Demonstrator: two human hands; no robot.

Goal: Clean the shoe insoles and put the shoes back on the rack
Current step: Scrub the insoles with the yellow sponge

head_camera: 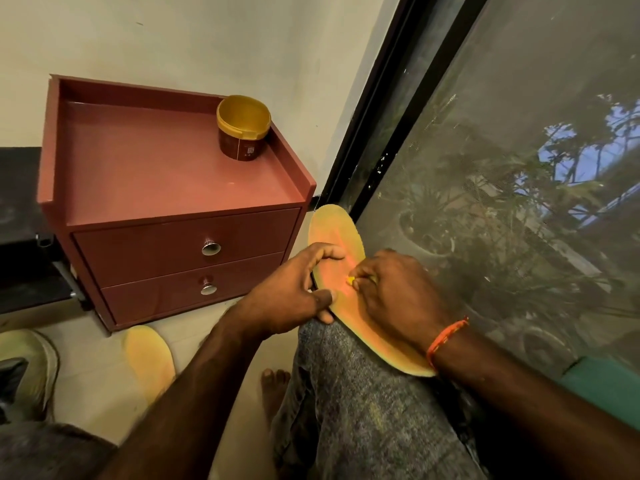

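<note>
On your knee, your left hand (pixel 298 292) grips the yellow foam insole (pixel 341 271) while your right hand (pixel 391 289) pinches a small yellow scrubber (pixel 350 280) mid-clean; next, keep rubbing toward the heel.

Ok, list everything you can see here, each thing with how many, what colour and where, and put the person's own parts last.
insole: one, yellow-orange, propped on the raised knee, held by both hands
second insole: one, yellow, flat on the floor in front of the cabinet
small yellow item: one, pinched against the held insole; too small to identify
shoe: one, pale, partly seen at the left edge on the floor
cabinet: one, reddish-brown, two drawers, against the wall
tub: one, brown with yellow rim, open, on the cabinet's back right corner
window screen: one, dark mesh, right side
thread band: one, orange, right wrist
left hand: grips the insole's edge
right hand: pinches the yellow item
</note>
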